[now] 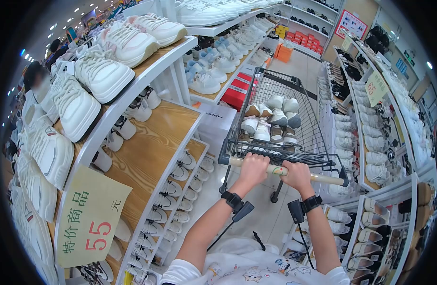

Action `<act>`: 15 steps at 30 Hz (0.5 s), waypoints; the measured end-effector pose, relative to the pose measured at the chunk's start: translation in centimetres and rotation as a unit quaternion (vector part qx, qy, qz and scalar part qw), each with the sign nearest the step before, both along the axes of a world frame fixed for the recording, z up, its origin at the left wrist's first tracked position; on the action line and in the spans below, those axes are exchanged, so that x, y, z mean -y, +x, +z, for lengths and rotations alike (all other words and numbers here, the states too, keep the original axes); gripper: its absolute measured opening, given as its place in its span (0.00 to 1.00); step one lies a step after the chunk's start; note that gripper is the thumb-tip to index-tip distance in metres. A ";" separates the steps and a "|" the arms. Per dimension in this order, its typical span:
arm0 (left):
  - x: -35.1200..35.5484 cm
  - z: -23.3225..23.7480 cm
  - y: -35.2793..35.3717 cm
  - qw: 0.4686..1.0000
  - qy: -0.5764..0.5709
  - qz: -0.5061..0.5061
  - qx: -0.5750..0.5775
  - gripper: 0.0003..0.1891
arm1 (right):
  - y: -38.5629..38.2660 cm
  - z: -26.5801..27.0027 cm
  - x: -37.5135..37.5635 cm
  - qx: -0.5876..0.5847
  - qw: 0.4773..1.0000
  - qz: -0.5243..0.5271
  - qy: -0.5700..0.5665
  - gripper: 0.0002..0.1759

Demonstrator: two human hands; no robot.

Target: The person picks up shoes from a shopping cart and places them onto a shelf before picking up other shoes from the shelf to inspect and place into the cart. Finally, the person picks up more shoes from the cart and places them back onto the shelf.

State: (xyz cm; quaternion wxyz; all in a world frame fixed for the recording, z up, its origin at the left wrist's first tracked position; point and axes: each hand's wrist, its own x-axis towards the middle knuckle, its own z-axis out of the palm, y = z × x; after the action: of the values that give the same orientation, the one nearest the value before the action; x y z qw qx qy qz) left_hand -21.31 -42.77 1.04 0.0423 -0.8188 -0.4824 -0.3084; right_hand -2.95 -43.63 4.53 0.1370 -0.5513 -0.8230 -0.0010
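Observation:
Both hands grip the pale handle bar (318, 177) of a black wire shopping cart (316, 128). My left hand (254, 168) is wrapped round the bar left of its middle, and my right hand (297, 175) closes round it a little further right. Several shoes (278, 117) in white, brown and grey lie in the cart basket, beyond the handle. Each wrist wears a black strap with a small device and a cable.
Curved shelves with white sneakers (90, 71) and a yellow price sign (92, 216) stand at the left. Shoe racks (358, 128) line the right. Orange boxes (284, 52) stand beyond the cart, beside the tiled aisle (301, 64). A person (35, 80) is at the far left.

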 end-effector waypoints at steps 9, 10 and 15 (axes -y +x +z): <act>0.1 -0.2 0.0 1.000 0.003 0.005 -0.005 0.08 | -0.1 0.3 0.2 0.027 0.999 -0.004 -0.017 0.09; 0.2 -0.2 0.0 1.000 0.003 0.004 -0.003 0.09 | -0.1 0.3 0.3 0.028 0.999 -0.004 -0.015 0.09; 1.3 -0.5 -0.1 1.000 -0.003 -0.002 -0.003 0.09 | 0.0 0.0 1.3 0.024 1.000 0.008 -0.011 0.08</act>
State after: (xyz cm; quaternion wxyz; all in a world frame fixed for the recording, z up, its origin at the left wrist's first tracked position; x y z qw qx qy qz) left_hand -21.40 -44.08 0.59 0.0414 -0.8207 -0.4817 -0.3045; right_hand -2.97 -44.97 4.53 0.1107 -0.5459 -0.8305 -0.0038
